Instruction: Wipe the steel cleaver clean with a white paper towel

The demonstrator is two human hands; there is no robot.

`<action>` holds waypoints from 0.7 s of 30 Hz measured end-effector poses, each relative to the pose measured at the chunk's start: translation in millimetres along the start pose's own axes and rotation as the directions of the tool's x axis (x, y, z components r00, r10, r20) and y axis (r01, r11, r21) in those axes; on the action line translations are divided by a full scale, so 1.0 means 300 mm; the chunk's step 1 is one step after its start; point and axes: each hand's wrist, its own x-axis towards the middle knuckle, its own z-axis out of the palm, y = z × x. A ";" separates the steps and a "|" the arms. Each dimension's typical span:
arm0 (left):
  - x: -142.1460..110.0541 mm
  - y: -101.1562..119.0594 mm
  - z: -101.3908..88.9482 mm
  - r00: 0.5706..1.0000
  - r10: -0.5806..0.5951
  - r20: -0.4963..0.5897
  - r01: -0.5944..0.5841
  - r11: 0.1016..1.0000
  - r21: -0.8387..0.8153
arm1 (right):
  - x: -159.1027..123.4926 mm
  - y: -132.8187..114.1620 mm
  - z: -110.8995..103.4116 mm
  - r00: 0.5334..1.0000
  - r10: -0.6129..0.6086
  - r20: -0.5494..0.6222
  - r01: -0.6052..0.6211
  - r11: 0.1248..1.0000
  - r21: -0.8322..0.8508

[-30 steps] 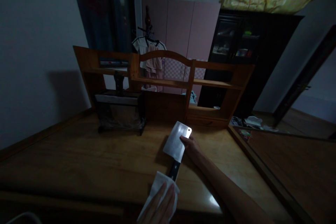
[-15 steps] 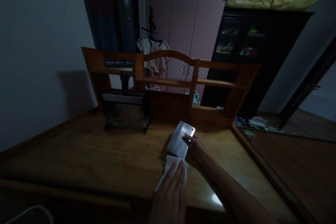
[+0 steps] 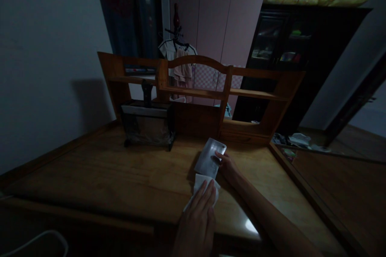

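A cleaver (image 3: 208, 158) with a shiny, broad rectangular blade and a small hole near its far corner is held tilted just above the wooden desk. My right hand (image 3: 226, 166) pinches the blade's right edge, the thumb lying on its upper face. A folded white tissue (image 3: 199, 181) covers the near end of the blade, so any handle there is hidden. My left hand (image 3: 197, 219) holds the tissue, its fingers stretched together over it and pressing toward the cleaver.
On the desk (image 3: 99, 172), a knife block (image 3: 147, 124) with a dark handle sticking up stands at the back left. A wooden shelf unit (image 3: 196, 94) runs along the back edge. A white cable (image 3: 45, 233) curves at lower left.
The camera view has shifted slightly. The blade's tilt differs a little and its bright gleam has dulled. Both hands keep their hold on the cleaver and tissue.
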 end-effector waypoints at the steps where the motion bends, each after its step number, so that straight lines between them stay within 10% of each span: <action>1: -0.004 -0.003 0.000 1.000 0.012 0.001 -0.012 1.000 0.004 | 0.002 0.002 -0.001 1.000 -0.004 -0.003 0.004 1.000 -0.003; 14: -0.058 -0.087 -0.026 0.980 0.187 -0.069 -0.189 0.982 -0.019 | 0.015 0.008 -0.004 1.000 0.010 -0.015 -0.010 1.000 0.023; 21: 0.003 -0.038 0.002 0.992 0.076 -0.104 -0.082 0.995 -0.050 | 0.013 -0.001 0.006 0.999 0.025 -0.040 -0.025 1.000 0.002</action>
